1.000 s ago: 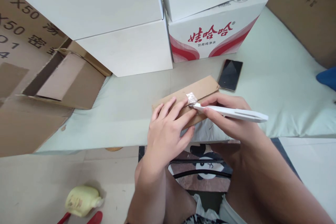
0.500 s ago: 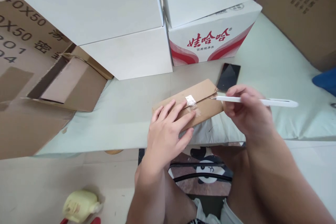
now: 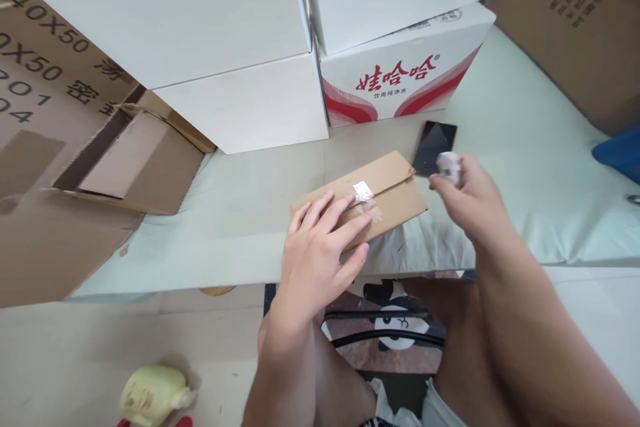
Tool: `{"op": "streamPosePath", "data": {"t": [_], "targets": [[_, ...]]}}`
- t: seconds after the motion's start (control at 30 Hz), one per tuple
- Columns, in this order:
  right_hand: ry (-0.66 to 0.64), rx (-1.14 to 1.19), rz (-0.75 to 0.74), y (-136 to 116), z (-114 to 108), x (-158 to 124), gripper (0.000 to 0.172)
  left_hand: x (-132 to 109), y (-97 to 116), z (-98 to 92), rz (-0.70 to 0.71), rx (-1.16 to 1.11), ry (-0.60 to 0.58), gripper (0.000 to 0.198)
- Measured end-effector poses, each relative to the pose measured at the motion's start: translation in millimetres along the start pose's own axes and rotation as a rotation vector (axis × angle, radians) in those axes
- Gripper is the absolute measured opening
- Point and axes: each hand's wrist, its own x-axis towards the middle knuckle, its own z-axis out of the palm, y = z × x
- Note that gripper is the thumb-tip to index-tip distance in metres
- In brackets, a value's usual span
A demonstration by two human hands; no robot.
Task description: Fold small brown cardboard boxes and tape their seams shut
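Observation:
A flat brown cardboard parcel [image 3: 387, 181] lies on the pale green surface [image 3: 240, 213], with a scrap of clear tape [image 3: 363, 189] at its seam. My left hand [image 3: 320, 247] rests flat on the parcel's left part, fingers stretched toward the tape. My right hand [image 3: 467, 203] hovers just right of the parcel, fingers closed round a white cutter [image 3: 449, 167] that now points end-on at the camera, so only its blurred end shows. A black phone [image 3: 434, 144] lies behind that hand.
White boxes [image 3: 240, 93] and a red-printed carton [image 3: 400, 77] stand stacked at the back. Brown cartons [image 3: 75, 167] sit at the left and one [image 3: 580, 20] at the far right. A blue thing [image 3: 620, 153] lies at the right edge. A yellow bottle [image 3: 153, 393] is on the floor.
My right hand drew the white cutter away from the tape to the right, then turned it so it points end-on. The left hand stayed on the parcel.

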Motion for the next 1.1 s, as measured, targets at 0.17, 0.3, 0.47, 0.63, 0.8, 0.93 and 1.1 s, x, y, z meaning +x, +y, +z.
{"op": "streamPosePath", "data": {"t": [0.17, 0.3, 0.47, 0.63, 0.8, 0.93, 1.1], "targets": [[-0.284, -0.463, -0.069, 11, 4, 3, 0.027, -1, -1, 0.6, 0.015, -0.001, 0.005, 0.037], [-0.417, -0.761, -0.053, 30, 12, 9, 0.038, -2, -3, 0.6, 0.026, -0.017, 0.031, 0.034], [-0.442, -0.772, -0.04, 42, 18, 11, 0.04, -1, -5, 2.3, 0.047, -0.085, 0.103, 0.027], [-0.307, -0.391, -0.091, 28, 19, 9, 0.034, -1, -11, 7.5, 0.046, -0.33, 0.314, 0.014], [-0.249, 0.121, -0.182, 12, 20, -3, 0.021, -3, -32, 15.1, -0.061, -0.786, 0.862, 0.022], [-0.26, 0.28, -0.293, 7, 18, -13, 0.021, 2, -48, 21.3, -0.329, -0.928, 1.072, 0.02], [-0.313, 0.274, -0.416, 6, 16, -17, 0.014, 8, -52, 29.1, -0.593, -0.959, 0.963, 0.012]]}}
